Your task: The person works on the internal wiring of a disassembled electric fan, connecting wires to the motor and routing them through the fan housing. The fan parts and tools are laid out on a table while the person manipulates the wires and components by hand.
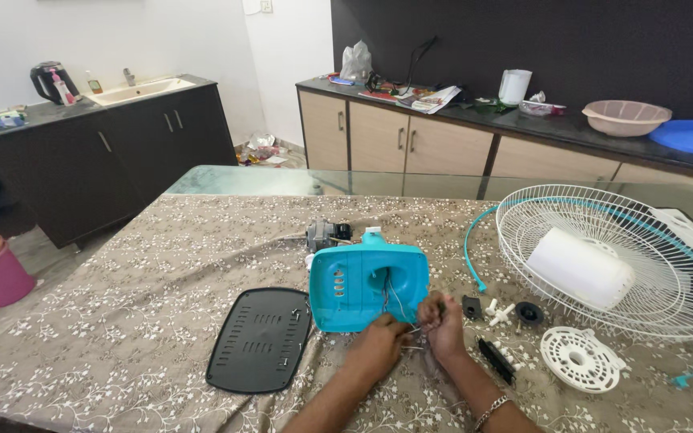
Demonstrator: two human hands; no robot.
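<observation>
A teal fan housing (368,286) lies open on a table (122,337) covered with a flowered cloth, and everything else sits around it. At its near edge the left hand (377,346) and the right hand (441,321) meet, both closed in a pinch on thin wires (395,301) that trail out of the housing's hollow; what the right fingertips press besides wire is too small to tell. Just left of the housing lies a black slotted cover (260,339); behind it, touching its far edge, sits a small grey motor (324,234). To its right are a black knob (528,313), small white and black parts, a white round disc (579,358), and farther right the white wire fan guard (619,261) with a white cap (579,269) inside it. The wires look fine and limp — likely easy to kink or tear at their joints, so they seem best held close to the ends, lightly. The housing looks like light, stiff plastic, easiest to steady by its rim.
</observation>
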